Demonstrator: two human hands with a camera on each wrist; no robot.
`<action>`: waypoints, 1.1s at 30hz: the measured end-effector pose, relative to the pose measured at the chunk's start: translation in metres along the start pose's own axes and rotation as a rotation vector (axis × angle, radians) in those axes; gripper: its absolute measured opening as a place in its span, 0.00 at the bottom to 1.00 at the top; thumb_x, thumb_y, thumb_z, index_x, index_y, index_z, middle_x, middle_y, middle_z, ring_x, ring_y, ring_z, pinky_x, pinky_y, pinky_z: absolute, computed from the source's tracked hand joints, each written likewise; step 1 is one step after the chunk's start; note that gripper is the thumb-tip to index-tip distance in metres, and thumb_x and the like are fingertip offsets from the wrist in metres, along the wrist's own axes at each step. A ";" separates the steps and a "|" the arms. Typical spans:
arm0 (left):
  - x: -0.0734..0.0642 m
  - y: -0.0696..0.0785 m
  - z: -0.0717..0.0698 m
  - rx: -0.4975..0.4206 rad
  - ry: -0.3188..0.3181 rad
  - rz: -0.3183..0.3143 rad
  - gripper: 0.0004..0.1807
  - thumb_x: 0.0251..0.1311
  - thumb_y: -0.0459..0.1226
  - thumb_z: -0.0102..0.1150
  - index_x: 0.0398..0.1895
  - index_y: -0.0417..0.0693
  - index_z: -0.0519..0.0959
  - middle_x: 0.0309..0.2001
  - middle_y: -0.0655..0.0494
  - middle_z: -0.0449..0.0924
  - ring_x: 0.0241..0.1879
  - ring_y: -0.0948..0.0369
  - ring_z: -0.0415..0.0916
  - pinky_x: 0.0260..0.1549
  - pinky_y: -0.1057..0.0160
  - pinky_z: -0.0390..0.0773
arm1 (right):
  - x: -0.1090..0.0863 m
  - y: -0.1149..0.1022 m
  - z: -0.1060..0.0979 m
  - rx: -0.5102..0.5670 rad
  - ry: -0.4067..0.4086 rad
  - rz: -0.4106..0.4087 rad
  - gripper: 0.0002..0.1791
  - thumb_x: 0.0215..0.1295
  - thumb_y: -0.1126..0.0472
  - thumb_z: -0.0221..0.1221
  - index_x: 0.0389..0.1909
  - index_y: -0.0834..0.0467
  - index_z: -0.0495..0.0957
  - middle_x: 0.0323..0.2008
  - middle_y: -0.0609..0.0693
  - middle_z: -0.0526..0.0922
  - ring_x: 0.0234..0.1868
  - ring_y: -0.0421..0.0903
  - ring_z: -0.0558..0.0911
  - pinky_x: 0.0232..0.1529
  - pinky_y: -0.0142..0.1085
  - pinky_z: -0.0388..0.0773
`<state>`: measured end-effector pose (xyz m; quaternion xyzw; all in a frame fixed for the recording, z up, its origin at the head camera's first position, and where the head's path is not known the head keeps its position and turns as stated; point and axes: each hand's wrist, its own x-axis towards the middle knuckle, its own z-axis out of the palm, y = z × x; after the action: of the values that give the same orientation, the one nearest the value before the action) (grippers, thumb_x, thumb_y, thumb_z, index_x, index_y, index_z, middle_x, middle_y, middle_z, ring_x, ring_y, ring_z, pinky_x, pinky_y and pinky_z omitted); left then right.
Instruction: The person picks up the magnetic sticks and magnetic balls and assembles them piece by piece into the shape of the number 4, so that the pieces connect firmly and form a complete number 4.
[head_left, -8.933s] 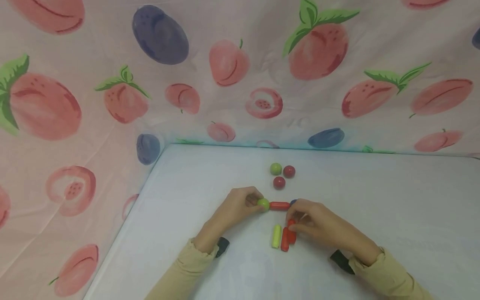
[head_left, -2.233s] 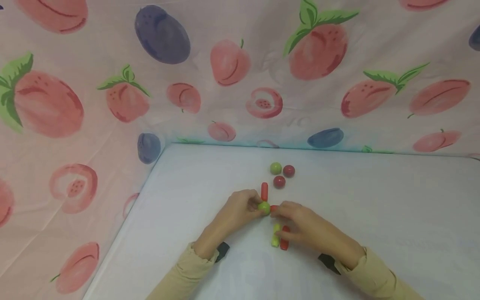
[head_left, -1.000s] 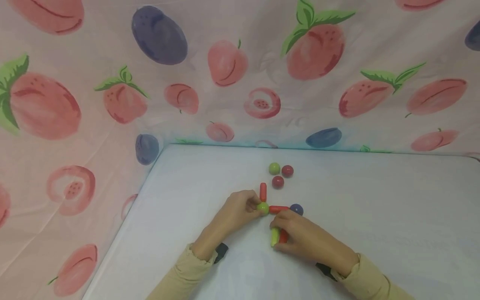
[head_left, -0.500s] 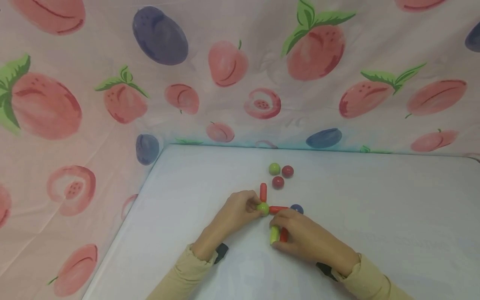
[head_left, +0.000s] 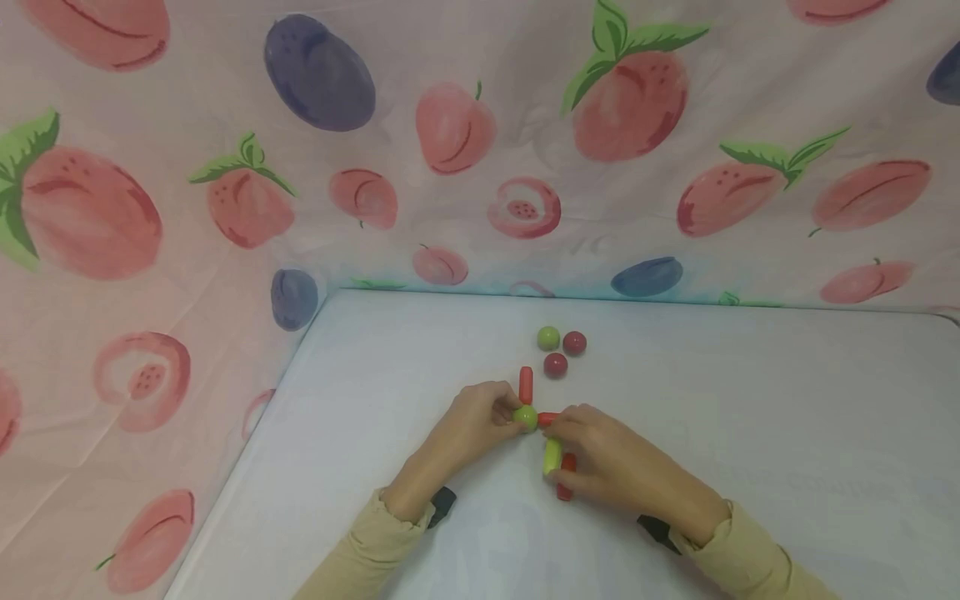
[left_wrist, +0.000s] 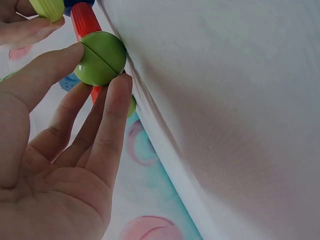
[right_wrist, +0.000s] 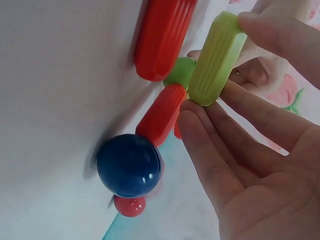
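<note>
My left hand (head_left: pixel 480 414) pinches a green ball (left_wrist: pixel 101 59) between thumb and fingertips. One red rod (head_left: pixel 526 385) points away from that ball, and another red rod (right_wrist: pixel 161 115) runs right to a blue ball (right_wrist: pixel 129 166), which my right hand hides in the head view. Between thumb and fingertips, my right hand (head_left: pixel 615 457) pinches a yellow-green ribbed rod (right_wrist: pixel 216 60), just off the near side of the joined pieces. Beside it a loose red rod (head_left: pixel 567 487) lies on the table, partly behind the right thumb.
Behind the joined pieces sit a second green ball (head_left: pixel 548 337) and two red balls, one to the right (head_left: pixel 574 342) and one nearer (head_left: pixel 556 364). The white table (head_left: pixel 750 417) meets a fruit-print cloth (head_left: pixel 480 208) at the back and left.
A red rod has come to the green ball's far side since the earliest frame. My right hand has lifted the yellow-green rod and moved it slightly away from me; the left hand keeps its pinch.
</note>
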<state>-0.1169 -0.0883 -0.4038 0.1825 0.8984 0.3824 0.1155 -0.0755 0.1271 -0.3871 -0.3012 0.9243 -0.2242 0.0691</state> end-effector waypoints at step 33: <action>0.000 0.000 0.001 0.013 0.005 -0.019 0.09 0.57 0.40 0.71 0.40 0.51 0.83 0.33 0.64 0.83 0.34 0.67 0.78 0.39 0.71 0.80 | 0.006 0.019 -0.010 -0.015 0.137 0.040 0.18 0.53 0.57 0.73 0.45 0.53 0.82 0.44 0.45 0.80 0.46 0.42 0.77 0.50 0.39 0.82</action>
<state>-0.1165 -0.0875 -0.4043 0.1740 0.9029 0.3758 0.1156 -0.0926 0.1412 -0.3870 -0.2669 0.9343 -0.2360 0.0081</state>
